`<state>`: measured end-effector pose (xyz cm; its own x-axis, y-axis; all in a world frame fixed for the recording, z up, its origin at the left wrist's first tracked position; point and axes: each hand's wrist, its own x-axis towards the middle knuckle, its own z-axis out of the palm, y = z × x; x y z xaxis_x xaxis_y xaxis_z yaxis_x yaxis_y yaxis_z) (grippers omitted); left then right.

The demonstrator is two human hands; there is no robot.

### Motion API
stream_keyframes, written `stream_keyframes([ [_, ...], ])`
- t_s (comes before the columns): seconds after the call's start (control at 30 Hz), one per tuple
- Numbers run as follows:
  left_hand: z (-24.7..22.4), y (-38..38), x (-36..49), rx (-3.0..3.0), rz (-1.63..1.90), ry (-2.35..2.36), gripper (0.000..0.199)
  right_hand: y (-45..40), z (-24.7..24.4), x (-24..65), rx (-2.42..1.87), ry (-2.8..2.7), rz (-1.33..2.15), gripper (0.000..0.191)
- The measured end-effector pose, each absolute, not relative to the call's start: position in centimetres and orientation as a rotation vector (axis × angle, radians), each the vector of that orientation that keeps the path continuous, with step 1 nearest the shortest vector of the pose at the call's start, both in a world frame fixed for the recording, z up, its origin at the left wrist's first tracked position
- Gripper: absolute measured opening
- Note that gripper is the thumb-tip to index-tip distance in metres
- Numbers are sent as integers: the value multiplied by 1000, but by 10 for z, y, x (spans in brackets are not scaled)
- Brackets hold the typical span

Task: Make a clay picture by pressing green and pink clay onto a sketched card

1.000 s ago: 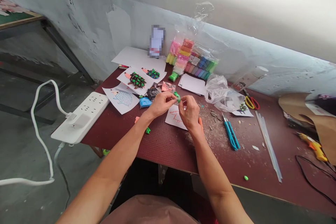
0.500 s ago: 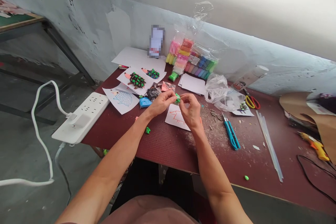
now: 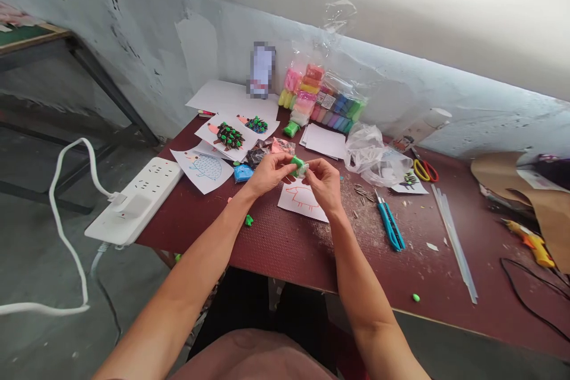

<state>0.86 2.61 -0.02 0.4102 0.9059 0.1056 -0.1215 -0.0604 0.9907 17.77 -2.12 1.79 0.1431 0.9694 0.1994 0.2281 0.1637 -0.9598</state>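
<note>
Between my two hands is a small packet of green modelling clay [image 3: 299,166] in clear wrapping. My left hand [image 3: 272,173] pinches its left side, and my right hand [image 3: 324,183] grips the wrapping on the right. Under them on the table lies a white card with an orange animal outline [image 3: 300,199], partly covered by my right hand. Just behind my left hand sit a blue clay packet [image 3: 243,173], a black one [image 3: 257,157] and a pink one [image 3: 282,146]. A loose lump of green clay [image 3: 249,221] rests near my left forearm.
Hedgehog pictures [image 3: 229,135] and a power strip [image 3: 138,199] are on the left. Colourful clay packs [image 3: 338,108], a phone [image 3: 262,70] and a plastic bag [image 3: 367,151] stand behind. Rightward lie seeds [image 3: 363,193], a blue cutter [image 3: 390,224], scissors [image 3: 425,170], glue sticks [image 3: 454,243] and a glue gun [image 3: 529,242].
The green clay packet has come up into fuller view between my hands, and its clear wrapping now shows at my right fingers. The whole view has shifted slightly.
</note>
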Motion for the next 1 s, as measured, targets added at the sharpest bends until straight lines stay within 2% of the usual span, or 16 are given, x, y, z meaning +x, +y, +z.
stream_keyframes([
  [0.27, -2, 31, 4, 1185, 1037, 785, 31, -15, 11, 183, -1344, -1237, 819, 26],
  [0.43, -4, 32, 4, 1115, 1054, 834, 25, -18, 7, 179, -1343, -1345, 688, 22],
  [0.6, -2, 30, 4, 1103, 986, 843, 45, -16, 3, 178, -1307, -1320, 807, 33],
  [0.73, -4, 30, 7, 1148, 953, 861, 36, -18, 2, 174, -1330, -1330, 863, 38],
  [0.87, -5, 29, 9, 1172, 963, 833, 22, -19, -1, 172, -1419, -1381, 781, 35],
  [1.0, -2, 27, 7, 1143, 968, 770, 28, -16, -2, 174, -1381, -1334, 760, 28],
])
